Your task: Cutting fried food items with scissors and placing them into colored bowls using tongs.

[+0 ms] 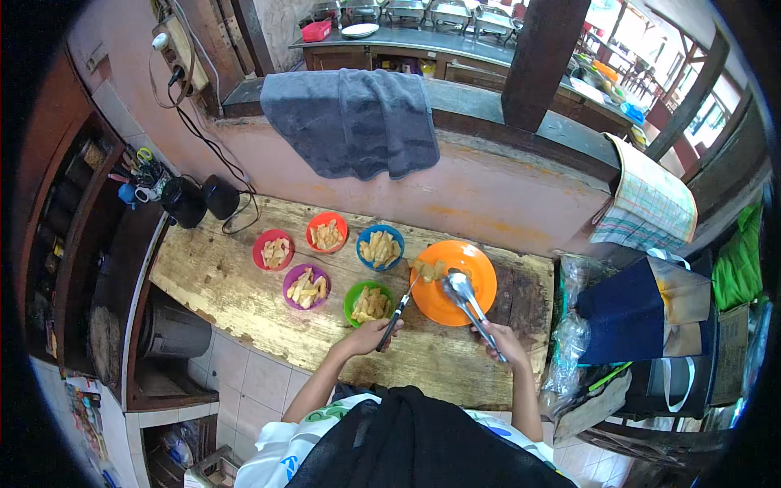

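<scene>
My left hand (pixel 370 337) grips the black handle of a thin metal utensil (pixel 404 299). The utensil's far end meets pale fried pieces (pixel 430 269) at the left side of an orange plate (pixel 464 312), so its head cannot be made out. In my right hand (pixel 504 346) are metal tongs (pixel 467 299), their tips over the middle of the plate by a little browned food. Left of the plate, pale food strips fill several small bowls: a blue bowl (pixel 379 268), a green bowl (pixel 346 305), a purple bowl (pixel 287 285), an orange-red bowl (pixel 309 222) and a red bowl (pixel 257 251).
The worn wooden table (pixel 244 305) meets a pink wall (pixel 488 189) with a grey towel (pixel 360 128) on its ledge. Black containers (pixel 183 201) and a cable (pixel 227 229) occupy the back left. A dark blue bag (pixel 625 311) stands beyond the right edge.
</scene>
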Demonstrator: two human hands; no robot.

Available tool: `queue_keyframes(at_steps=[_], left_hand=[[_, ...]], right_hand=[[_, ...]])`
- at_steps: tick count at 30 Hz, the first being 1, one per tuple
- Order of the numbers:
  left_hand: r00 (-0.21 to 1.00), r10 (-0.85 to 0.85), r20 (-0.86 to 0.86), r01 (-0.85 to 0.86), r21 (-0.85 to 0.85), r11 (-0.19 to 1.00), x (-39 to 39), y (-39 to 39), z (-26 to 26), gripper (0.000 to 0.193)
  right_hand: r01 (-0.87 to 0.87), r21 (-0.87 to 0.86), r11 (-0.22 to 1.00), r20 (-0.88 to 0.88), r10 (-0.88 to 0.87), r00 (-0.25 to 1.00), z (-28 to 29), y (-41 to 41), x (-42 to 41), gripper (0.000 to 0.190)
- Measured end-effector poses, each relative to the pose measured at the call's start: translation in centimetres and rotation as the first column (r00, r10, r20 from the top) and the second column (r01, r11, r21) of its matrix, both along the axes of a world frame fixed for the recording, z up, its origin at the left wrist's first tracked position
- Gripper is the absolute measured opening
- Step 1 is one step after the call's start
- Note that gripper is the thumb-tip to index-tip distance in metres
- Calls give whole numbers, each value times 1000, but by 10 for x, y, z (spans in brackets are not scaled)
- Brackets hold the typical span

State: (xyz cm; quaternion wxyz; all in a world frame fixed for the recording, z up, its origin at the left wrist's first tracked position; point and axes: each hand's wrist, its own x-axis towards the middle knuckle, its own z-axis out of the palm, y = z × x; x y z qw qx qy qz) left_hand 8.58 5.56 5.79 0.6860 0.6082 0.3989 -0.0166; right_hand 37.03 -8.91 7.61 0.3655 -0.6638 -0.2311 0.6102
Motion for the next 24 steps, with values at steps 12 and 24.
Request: queue_keyframes(at_steps=[12, 24], left_hand=[[990, 126, 61, -125, -13, 992, -23, -16, 1, 42], [996, -54, -72, 64, 147, 987, -59, -16, 10, 44]], right_hand=[[-60, 63, 996, 60, 56, 997, -3, 19, -49, 28], [-189, 41, 981, 76, 186, 980, 3, 29, -59, 27]])
